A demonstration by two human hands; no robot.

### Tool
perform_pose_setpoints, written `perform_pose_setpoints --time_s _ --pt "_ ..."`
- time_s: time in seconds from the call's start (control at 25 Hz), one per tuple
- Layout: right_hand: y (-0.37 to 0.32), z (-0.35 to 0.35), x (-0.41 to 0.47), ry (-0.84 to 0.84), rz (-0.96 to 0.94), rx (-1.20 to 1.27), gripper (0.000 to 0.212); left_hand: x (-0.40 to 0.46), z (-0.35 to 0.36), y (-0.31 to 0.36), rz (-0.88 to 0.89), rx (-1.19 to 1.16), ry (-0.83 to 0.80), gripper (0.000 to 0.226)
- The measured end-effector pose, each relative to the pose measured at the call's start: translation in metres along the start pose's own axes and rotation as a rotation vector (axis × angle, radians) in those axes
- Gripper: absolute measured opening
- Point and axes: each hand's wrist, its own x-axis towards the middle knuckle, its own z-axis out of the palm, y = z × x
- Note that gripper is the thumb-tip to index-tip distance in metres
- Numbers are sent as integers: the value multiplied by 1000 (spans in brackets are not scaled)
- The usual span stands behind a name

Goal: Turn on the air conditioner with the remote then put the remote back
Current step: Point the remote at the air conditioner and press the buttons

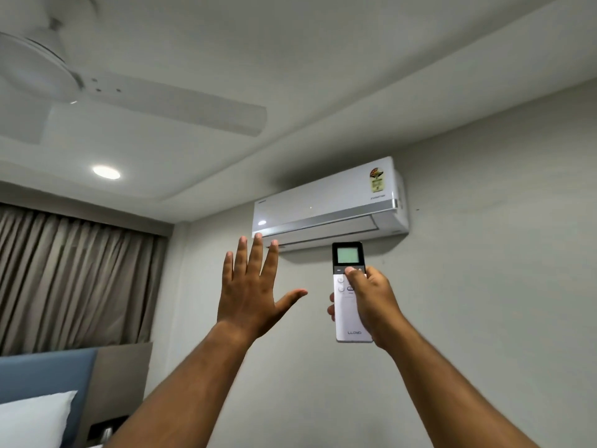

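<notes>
A white split air conditioner [326,203] hangs high on the grey wall, its flap looking nearly shut. Just below it, my right hand [371,302] holds a white remote [347,313] upright, with a dark top and a pale green screen. The thumb rests on the buttons under the screen. My left hand [250,286] is raised to the left of the remote, fingers spread, palm toward the wall, holding nothing. Its fingertips overlap the unit's lower left corner in view.
A white ceiling fan [97,88] is overhead at the upper left, with a lit round ceiling lamp [106,172] below it. Beige curtains [74,279] cover the left wall. A blue headboard [45,373] and a white pillow [32,418] sit at the lower left.
</notes>
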Motion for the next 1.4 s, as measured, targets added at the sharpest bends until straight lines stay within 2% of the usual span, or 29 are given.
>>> perform_pose_setpoints --time_s 0.72,1.04,1.2,1.4 --pt "-26 -30 1 22 -81 -61 19 17 -5 28 -27 -43 19 104" --pt "-25 -26 0 14 -99 -85 22 14 -9 26 -52 -62 16 105" --pt "-25 -21 -3 14 -120 -68 18 11 -9 26 -53 -80 13 105" --pt "-24 -18 -6 12 -71 -37 18 7 -6 24 -56 -99 4 103"
